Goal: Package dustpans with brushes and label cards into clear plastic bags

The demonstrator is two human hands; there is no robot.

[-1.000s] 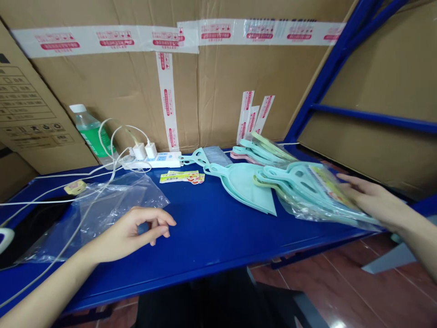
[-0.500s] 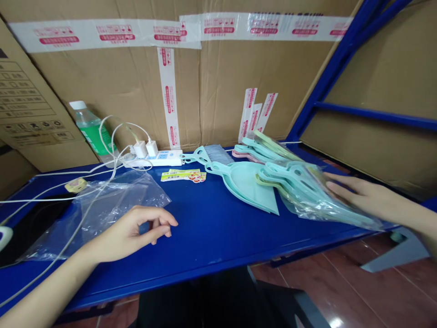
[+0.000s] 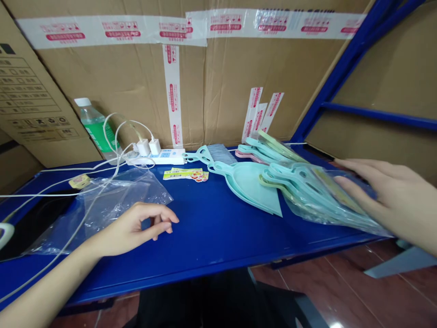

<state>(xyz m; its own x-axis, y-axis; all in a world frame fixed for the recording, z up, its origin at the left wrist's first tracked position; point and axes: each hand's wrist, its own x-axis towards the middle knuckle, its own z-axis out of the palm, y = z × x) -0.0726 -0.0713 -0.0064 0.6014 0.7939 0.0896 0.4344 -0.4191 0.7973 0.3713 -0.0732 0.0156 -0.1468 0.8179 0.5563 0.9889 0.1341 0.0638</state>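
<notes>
My left hand (image 3: 133, 228) rests over the blue table, loosely curled with a gap between thumb and index finger, holding nothing. Beside it lies a clear plastic bag (image 3: 116, 200). At the right, my right hand (image 3: 392, 191) has its fingers stretched out and thumb apart, by the outer end of bagged dustpan sets (image 3: 317, 191); whether it touches the plastic I cannot tell. In the middle sit loose light-green dustpans (image 3: 252, 182), one on another, and a small brush (image 3: 220, 154) with grey-blue bristles. Printed paper labels (image 3: 186, 174) lie left of the dustpans.
White cables cross the left side from a power strip (image 3: 170, 156) with chargers. Behind them stands a green-labelled bottle (image 3: 99, 130). More bagged sets (image 3: 269, 148) lie at the back right. Cardboard (image 3: 225, 68) closes off the rear, and a blue metal frame (image 3: 344, 73) rises at the right.
My right hand has lifted and drawn back a little from the bagged dustpan sets, with its thumb further apart. The left hand holds the same pose. The view has shifted slightly.
</notes>
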